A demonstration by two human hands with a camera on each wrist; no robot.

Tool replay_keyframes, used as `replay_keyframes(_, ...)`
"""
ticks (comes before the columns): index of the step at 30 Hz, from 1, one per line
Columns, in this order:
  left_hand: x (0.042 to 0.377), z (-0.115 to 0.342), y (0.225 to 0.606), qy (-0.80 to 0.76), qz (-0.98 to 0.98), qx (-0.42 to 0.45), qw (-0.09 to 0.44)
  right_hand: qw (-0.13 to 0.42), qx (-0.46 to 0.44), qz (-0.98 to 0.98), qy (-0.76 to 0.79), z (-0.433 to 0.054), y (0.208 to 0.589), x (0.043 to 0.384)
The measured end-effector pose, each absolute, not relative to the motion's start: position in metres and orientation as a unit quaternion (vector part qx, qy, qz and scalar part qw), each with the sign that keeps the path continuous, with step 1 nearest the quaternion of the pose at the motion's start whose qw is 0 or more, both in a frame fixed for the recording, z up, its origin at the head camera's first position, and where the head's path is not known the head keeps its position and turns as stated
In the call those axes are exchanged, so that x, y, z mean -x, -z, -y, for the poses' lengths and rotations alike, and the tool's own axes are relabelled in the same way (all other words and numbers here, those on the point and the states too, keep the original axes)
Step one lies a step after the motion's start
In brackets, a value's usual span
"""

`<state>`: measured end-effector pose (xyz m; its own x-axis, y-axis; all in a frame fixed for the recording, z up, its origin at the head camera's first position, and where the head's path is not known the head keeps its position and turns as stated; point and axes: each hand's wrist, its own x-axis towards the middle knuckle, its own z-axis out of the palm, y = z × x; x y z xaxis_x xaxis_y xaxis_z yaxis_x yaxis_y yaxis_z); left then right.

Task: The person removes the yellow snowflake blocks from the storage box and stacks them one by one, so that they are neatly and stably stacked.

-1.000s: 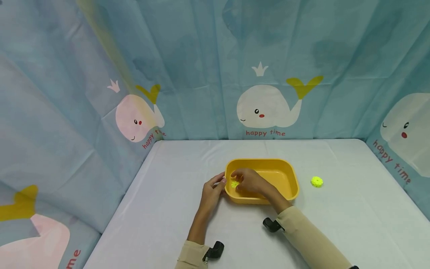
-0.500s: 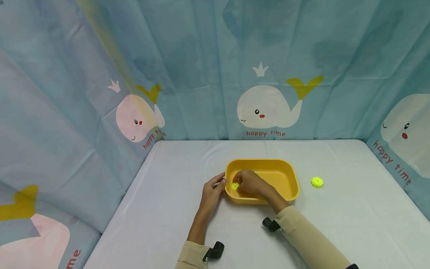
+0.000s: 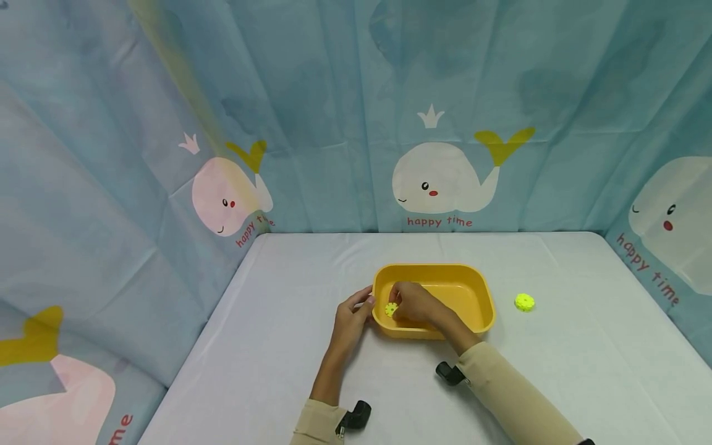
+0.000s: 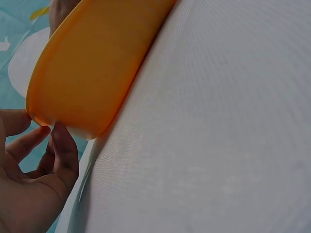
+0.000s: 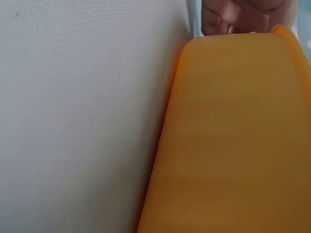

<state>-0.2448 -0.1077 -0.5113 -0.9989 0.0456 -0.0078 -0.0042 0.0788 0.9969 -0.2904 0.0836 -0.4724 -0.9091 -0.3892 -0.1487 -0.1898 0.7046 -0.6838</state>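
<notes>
My left hand (image 3: pixel 350 315) holds the left end of a yellow plastic tray (image 3: pixel 483 296), which stands on the white table. In the left wrist view, the thumb is at the rim and bent fingers (image 4: pixel 65 145) meet the outer wall. Reaching over the front rim, my right hand (image 3: pixel 414 303) pinches a bright yellow flower-shaped piece (image 3: pixel 391 309) low in the tray's left part. Part of that piece is hidden by the fingers. The right wrist view is mostly filled by the tray's outer wall (image 5: pixel 233 136).
A second bright yellow flower-shaped piece (image 3: pixel 525 302) lies on the white tabletop (image 3: pixel 584 346), right of the tray. Blue curtains (image 3: pixel 334 123) printed with whales border the table at the back and sides.
My right hand and the piece in its fingers have shifted slightly right and toward me inside the tray. The left hand, the tray and the other piece stay in place.
</notes>
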Motion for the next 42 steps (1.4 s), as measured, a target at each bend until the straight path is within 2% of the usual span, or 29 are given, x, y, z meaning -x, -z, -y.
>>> replay_keyframes(17, 0.244, 0.107, 0.509, -0.669, -0.743, -0.007, 0.015, 0.126, 0.147, -0.896, 0.400, -0.108, 0.465, 0.280)
replay_keyframes(42, 0.243, 0.108, 0.509, -0.673, -0.740, -0.019, 0.011, 0.080, 0.114, -0.877, 0.459, -0.182, 0.431, 0.248)
